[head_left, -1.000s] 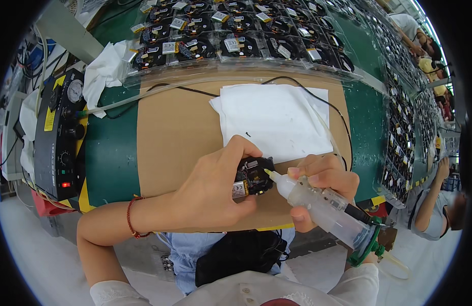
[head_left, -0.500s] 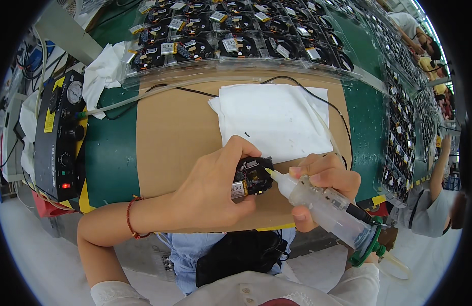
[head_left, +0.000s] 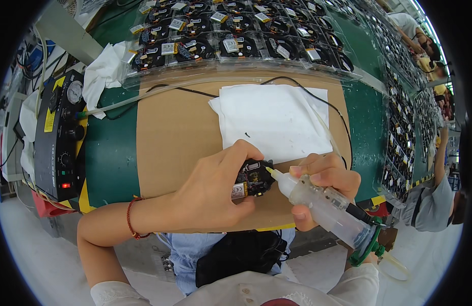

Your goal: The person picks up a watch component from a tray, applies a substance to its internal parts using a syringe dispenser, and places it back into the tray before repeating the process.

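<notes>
Between the thumb and fingers of my left hand (head_left: 215, 183) is a small round black electronic assembly (head_left: 256, 177). A silver-and-yellow battery (head_left: 239, 190) sits at its lower left, next to my thumb. My right hand (head_left: 332, 178) is closed round a translucent dispensing syringe (head_left: 317, 206), held slanting with its green cap (head_left: 369, 250) toward me. The syringe's yellowish needle tip (head_left: 270, 170) is at the upper right edge of the assembly; whether it touches cannot be made out. Both hands are above the brown cardboard sheet (head_left: 175, 132).
A folded white cloth (head_left: 274, 120) lies beyond my hands, a black cable (head_left: 343, 120) across it. At left stands a black dispenser controller (head_left: 60, 137) with a gauge and lit red switch. Clear trays of similar assemblies (head_left: 236, 46) line the back. People work at far right.
The assembly in my left hand has turned and shifted slightly, with my index finger a little lower. The syringe stays nearly in place. At far right, another person has moved.
</notes>
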